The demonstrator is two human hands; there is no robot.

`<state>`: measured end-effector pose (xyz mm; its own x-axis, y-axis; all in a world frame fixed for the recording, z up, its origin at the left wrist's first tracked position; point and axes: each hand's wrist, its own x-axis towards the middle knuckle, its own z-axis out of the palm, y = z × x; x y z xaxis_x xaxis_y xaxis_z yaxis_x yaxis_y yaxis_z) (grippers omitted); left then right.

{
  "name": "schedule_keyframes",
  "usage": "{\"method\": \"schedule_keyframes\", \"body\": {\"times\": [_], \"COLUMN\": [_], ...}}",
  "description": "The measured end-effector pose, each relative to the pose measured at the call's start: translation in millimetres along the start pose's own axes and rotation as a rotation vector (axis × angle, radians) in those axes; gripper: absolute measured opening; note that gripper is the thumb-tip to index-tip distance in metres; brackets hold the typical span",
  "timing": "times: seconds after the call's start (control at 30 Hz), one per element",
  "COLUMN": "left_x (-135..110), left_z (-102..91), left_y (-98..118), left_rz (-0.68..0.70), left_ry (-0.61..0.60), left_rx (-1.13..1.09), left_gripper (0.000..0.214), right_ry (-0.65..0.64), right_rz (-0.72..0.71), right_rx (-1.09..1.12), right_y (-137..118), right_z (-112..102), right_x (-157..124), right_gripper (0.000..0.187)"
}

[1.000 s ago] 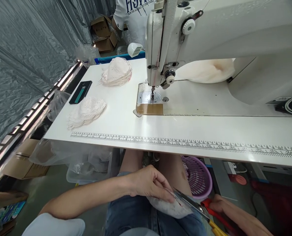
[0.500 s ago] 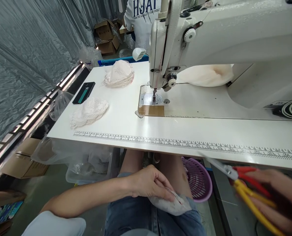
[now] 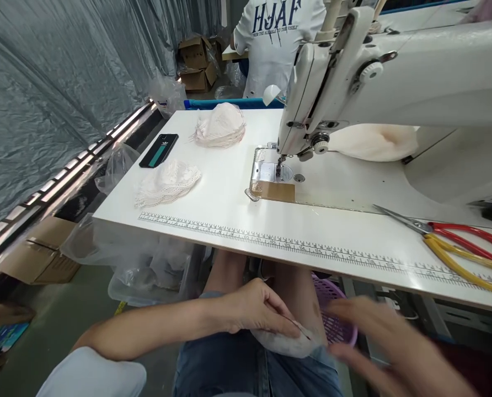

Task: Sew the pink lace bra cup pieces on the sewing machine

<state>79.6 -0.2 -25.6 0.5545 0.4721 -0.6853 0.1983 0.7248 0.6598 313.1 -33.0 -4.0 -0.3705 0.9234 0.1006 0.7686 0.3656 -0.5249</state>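
Observation:
My left hand (image 3: 266,313) pinches a small white fabric piece (image 3: 289,343) over my lap; a dark slit or edge shows along its top. Blurred by motion, my right hand (image 3: 378,336) is to the right of that fabric, holding nothing, its thumb and fingers apart. Scissors (image 3: 430,227) with one red and one yellow handle lie on the white table (image 3: 225,193) above my right hand, blades pointing left.
A white sewing machine (image 3: 370,82) stands on the table. To its left are two lace fabric stacks (image 3: 221,125) and a phone (image 3: 159,150). A purple basket (image 3: 332,325) is under the table edge. Beyond sits a person in a white shirt (image 3: 273,44).
The scissors went from my right hand onto the table. My right hand let go and moved left toward the fabric. My left hand keeps its pinch; the view shifted slightly.

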Motion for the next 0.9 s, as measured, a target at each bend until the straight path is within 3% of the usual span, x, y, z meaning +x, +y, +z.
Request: {"method": "schedule_keyframes", "body": {"times": [0.03,0.07,0.17,0.27,0.47,0.9], "left_x": [-1.0,-2.5,-9.6,-16.8,-21.1,-23.6], "left_z": [0.5,0.7,-1.5,-7.4,-13.8,-18.8], "left_y": [1.3,2.6,3.9,1.0,-3.5,-10.3], "left_rz": [0.012,0.021,0.043,0.063,0.069,0.180], "left_ry": [0.004,0.006,-0.002,-0.044,-0.053,-0.057], "left_rx": [0.004,0.007,0.005,-0.019,-0.003,0.168], "left_gripper": [0.039,0.039,0.039,0.036,0.032,0.034], "right_ry": [-0.170,-0.261,-0.377,-0.446,-0.489,-0.495], "right_rz": [-0.031,-0.028,0.135,0.267,0.343,0.346], "right_rx": [0.079,0.146,0.307,0.459,0.653,0.702], "right_y": [-10.6,-18.7,-29.5,-30.0,-33.1,-39.4], "right_z": [11.1,20.5,36.4,38.8,39.9,40.2], "right_x": [4.1,8.6,19.7,24.6,25.1,21.9], "right_gripper": [0.027,0.021,0.026,0.030,0.033,0.029]}}
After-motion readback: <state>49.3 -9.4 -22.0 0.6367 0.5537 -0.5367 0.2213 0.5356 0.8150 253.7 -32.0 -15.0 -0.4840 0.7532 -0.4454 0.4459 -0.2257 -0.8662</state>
